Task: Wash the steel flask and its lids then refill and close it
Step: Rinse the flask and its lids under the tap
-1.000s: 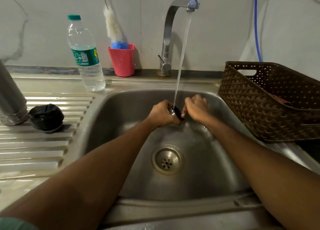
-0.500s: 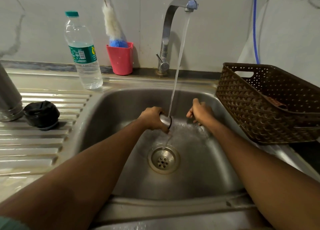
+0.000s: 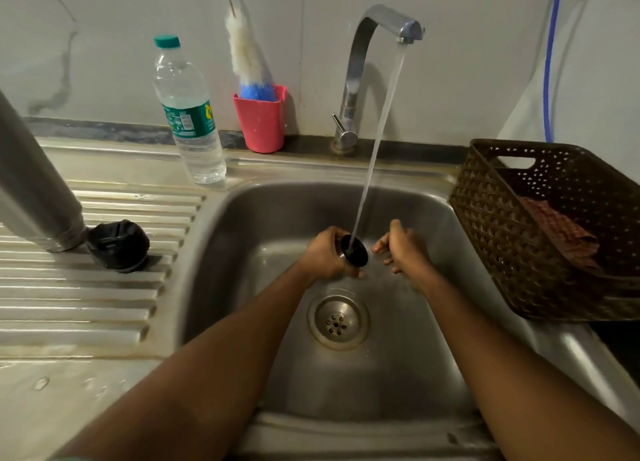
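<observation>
Lid [image 3: 354,251] mouth now perhaps up-right.

Dim, warm indoor light from above; soft glare on the drainboard [image 3: 104,301] ridges and tap [image 3: 360,79]. Wide-angle bending at edges, steel flask [image 3: 31,183] leaning. Slight softness overall.

Two arms, bare from the frame edge to the wrist. The left forearm [image 3: 207,367] fills the 7 o'clock sector, broad at the edge and tapering to the left hand [image 3: 325,256]. The right forearm [image 3: 502,356] fills the 5 o'clock sector and narrows likewise to the right hand [image 3: 403,249]. A sliver of teal-green sleeve [image 3: 74,458] shows at the 7 o'clock edge.
</observation>
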